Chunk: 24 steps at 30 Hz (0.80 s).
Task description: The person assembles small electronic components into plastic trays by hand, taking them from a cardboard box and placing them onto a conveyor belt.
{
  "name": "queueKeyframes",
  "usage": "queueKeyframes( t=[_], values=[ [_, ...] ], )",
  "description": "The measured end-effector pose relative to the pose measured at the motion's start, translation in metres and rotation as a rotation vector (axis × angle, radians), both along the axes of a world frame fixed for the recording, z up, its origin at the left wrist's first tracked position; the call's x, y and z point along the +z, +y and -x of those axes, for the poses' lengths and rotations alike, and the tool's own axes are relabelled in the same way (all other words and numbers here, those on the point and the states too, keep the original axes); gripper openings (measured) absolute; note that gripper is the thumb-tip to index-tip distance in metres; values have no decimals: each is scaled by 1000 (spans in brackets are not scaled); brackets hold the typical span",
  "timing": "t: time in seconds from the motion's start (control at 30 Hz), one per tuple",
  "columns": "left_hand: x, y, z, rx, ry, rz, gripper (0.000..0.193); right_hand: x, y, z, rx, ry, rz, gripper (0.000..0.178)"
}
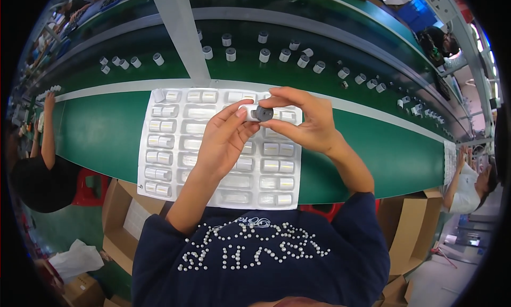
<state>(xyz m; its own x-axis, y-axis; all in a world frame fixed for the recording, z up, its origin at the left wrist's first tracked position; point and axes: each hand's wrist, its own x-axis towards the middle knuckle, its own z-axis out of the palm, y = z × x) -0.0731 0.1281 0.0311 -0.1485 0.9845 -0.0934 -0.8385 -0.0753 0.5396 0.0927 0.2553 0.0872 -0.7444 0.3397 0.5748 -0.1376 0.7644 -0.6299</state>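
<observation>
Above the tray, a small white cylinder with a dark grey round end (264, 114) is held between my two hands. The fingers of my left hand (223, 137) are closed round its white side. My right hand (308, 118) pinches the dark grey end between thumb and fingertips. Beneath them lies a white moulded plastic tray (199, 198), its rows of pockets partly filled with white cylinders (159, 158). Several pockets in the middle columns hold nothing. My hands and forearms hide part of the tray.
A green conveyor belt (239, 73) beyond the tray carries several white and grey cylinders (264, 55). A pale post (178, 33) rises behind the tray. Open cardboard boxes (415, 230) stand below the green table (362, 142). People (34, 182) sit at both sides.
</observation>
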Motion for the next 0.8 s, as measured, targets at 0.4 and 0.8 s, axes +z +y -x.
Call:
queueKeyframes(
  t=[0.4,0.8],
  values=[
    [-2,2,-8,-28,114,-79,43,-22,-19,7,-74,207,3,38],
    [-2,8,-17,38,539,-3,46,-24,-20,5,-136,178,-413,36]
  ],
)
